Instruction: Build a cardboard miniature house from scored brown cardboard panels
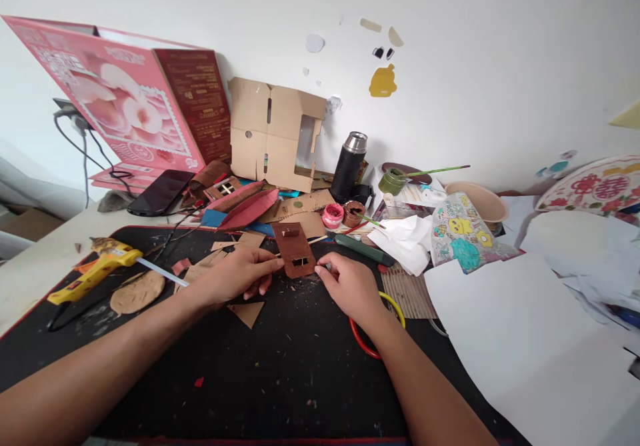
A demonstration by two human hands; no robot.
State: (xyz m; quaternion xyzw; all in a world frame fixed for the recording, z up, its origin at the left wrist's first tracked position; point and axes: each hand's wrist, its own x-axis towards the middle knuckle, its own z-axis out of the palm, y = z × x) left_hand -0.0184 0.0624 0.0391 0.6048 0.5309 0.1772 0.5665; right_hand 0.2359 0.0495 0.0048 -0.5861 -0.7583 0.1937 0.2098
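Note:
A small brown-painted cardboard piece (295, 243) is tilted up over the middle of the black mat. A rectangular opening is cut near its lower edge, and a short dark strip sits higher on its face. My left hand (245, 274) pinches its left edge between thumb and fingers. At its lower right corner, my right hand (347, 286) is closed, with thumb and forefinger together at the edge. Brown crumbs lie beneath the piece. Cardboard scraps (247, 313) are near my left hand, and a red and yellow ring (363, 344) lies under my right wrist.
A yellow glue gun (95, 269) with a glue stick lies left. Behind are a green cutter (363, 249), open paint pots (333, 216), a black flask (349, 166), and a cardboard box panel (275, 133). White paper sheets (530, 339) cover the right side.

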